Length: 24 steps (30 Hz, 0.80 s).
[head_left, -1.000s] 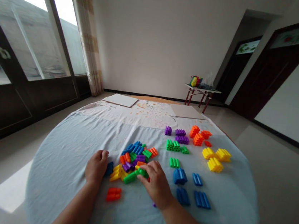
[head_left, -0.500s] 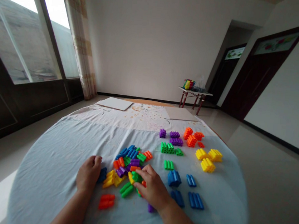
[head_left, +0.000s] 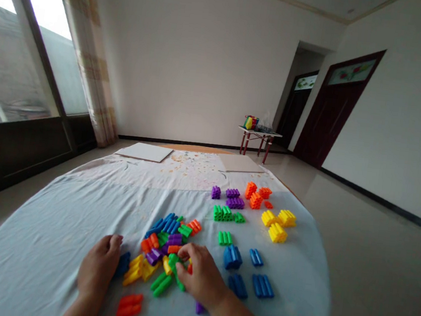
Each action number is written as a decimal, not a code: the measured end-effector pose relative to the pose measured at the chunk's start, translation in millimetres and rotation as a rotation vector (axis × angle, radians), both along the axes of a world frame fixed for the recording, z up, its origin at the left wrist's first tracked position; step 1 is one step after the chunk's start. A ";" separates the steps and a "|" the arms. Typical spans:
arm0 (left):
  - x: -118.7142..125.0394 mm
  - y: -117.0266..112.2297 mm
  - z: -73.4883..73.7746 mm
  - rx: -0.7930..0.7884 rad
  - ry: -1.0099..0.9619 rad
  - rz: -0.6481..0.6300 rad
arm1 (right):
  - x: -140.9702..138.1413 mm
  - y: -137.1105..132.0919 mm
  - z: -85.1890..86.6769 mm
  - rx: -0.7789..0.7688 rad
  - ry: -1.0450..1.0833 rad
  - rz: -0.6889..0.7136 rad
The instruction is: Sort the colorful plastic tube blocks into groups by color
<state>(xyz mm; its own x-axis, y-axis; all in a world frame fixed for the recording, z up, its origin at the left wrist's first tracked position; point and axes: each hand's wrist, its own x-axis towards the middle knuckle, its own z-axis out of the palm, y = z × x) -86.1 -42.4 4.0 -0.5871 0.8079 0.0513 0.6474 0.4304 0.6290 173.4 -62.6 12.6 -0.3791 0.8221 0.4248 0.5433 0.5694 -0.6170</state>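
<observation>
The right hand pinches a green block in the mixed pile, partly hiding it; the left hand rests curled, its grip indiscernible.

Green block in mixed block pile.

Materials and finishes: plastic blocks on cloth.
The mixed blocks are smooth, glossy moulded plastic; at their 2 o'clock, the yellow blocks match. The tablecloth is matt, lightly creased woven fabric. The floor is polished, reflective tile.
</observation>
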 end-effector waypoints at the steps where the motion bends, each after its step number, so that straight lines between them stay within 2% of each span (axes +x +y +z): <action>1: -0.3 0.2 -0.3 0.004 0.000 0.001 | 0.5 0.0 0.7 0.000 -0.018 0.011; 12: 4.6 -2.4 5.3 0.027 0.001 0.008 | 4.3 -2.1 2.7 -0.062 -0.025 0.066; 18: 4.5 -2.2 2.4 0.028 -0.005 0.015 | 5.8 -4.7 7.5 -0.102 -0.012 0.080; 24: 2.7 -1.2 2.7 0.029 -0.011 0.006 | 2.6 -3.1 -0.3 -0.069 0.005 0.078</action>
